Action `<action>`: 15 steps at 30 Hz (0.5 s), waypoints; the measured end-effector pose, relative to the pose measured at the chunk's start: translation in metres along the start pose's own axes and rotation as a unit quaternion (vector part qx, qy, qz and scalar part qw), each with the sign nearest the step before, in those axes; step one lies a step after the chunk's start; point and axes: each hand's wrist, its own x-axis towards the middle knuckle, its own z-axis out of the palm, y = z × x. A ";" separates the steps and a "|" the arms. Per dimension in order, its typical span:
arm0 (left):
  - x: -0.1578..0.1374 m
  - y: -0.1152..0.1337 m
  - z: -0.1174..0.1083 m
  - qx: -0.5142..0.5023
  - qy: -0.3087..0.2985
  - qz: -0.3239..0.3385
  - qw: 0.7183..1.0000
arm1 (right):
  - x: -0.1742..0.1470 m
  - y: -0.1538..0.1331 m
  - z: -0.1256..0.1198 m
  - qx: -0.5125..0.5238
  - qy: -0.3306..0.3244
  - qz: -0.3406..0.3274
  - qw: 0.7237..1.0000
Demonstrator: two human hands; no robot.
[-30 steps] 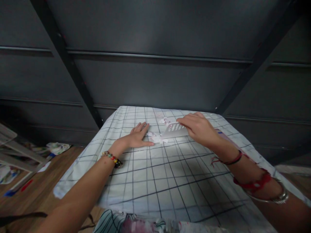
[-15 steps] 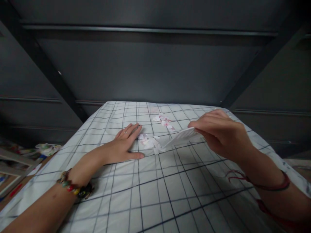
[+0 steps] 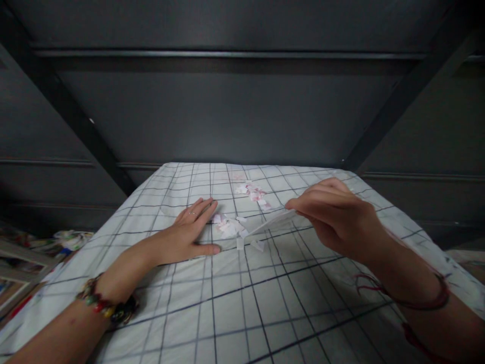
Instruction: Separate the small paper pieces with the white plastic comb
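Several paper scraps [image 3: 228,227] lie between the hands [image 3: 184,233].

White slotted tool [image 3: 271,221] in the right hand [image 3: 331,215]: turned from face-on with slots showing 1 s ago to nearly edge-on now, thinner than at the half-second mark too. New since then: one loose scrap [image 3: 258,246] lying apart from the paper pile [image 3: 228,227], between the hands, right of the left hand's [image 3: 193,227] thumb. Camera's closer than 1 s ago: hands look bigger, wearer's clothing gone from bottom edge.
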 end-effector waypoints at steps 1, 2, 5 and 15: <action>0.000 0.000 0.000 0.000 0.001 0.003 1.000 | 0.000 -0.001 0.000 0.000 -0.004 0.000 1.000; 0.000 0.000 -0.001 0.000 0.002 0.007 1.000 | 0.001 -0.002 0.000 -0.001 -0.003 0.001 1.000; 0.000 0.000 -0.001 0.000 -0.002 0.007 1.000 | 0.002 -0.005 -0.001 -0.005 0.027 0.003 1.000; 0.000 0.001 -0.001 0.001 0.009 0.016 1.000 | 0.001 -0.007 -0.002 0.002 0.040 0.002 0.999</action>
